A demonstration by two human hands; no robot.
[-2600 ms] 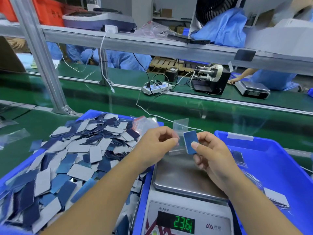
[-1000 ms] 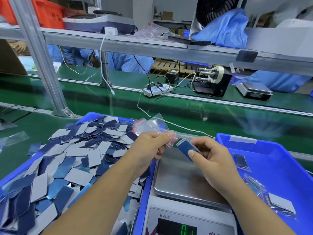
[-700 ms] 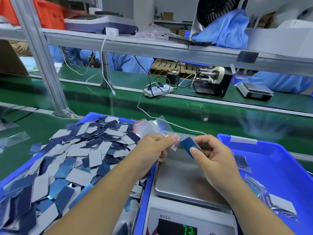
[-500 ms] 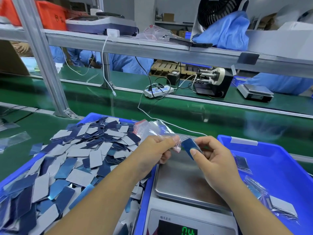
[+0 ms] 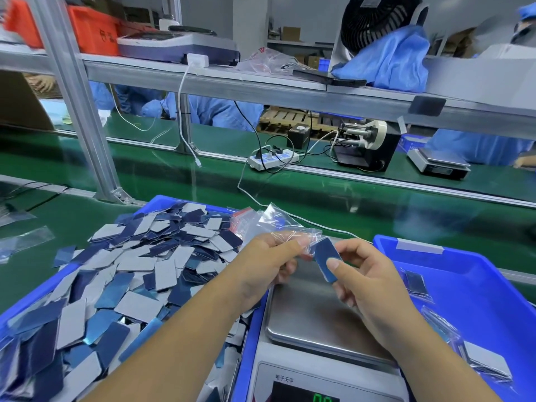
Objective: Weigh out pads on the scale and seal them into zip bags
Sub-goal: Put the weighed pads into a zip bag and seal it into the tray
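Observation:
My left hand [image 5: 271, 262] pinches the mouth of a clear zip bag [image 5: 280, 224] just above the far edge of the scale's steel pan [image 5: 313, 311]. My right hand [image 5: 365, 280] pinches a small stack of blue pads [image 5: 324, 258] between thumb and fingers, its upper end at the bag's opening. The pan is bare and the green display [image 5: 322, 398] shows zeros. A blue bin [image 5: 34, 297] heaped with loose blue and grey pads [image 5: 139, 274] stands to the left.
A second blue bin [image 5: 490, 274] on the right holds a few filled zip bags [image 5: 475, 349]. Beyond lie the green conveyor belt [image 5: 377, 207], a white cable, a power strip [image 5: 272, 159] and a metal shelf frame [image 5: 81, 105]. People in blue coats work opposite.
The bag has swung from hanging upright to pointing back-left. The pad stack has tilted towards its mouth. The scale reading fell from about 23.6 to zero.

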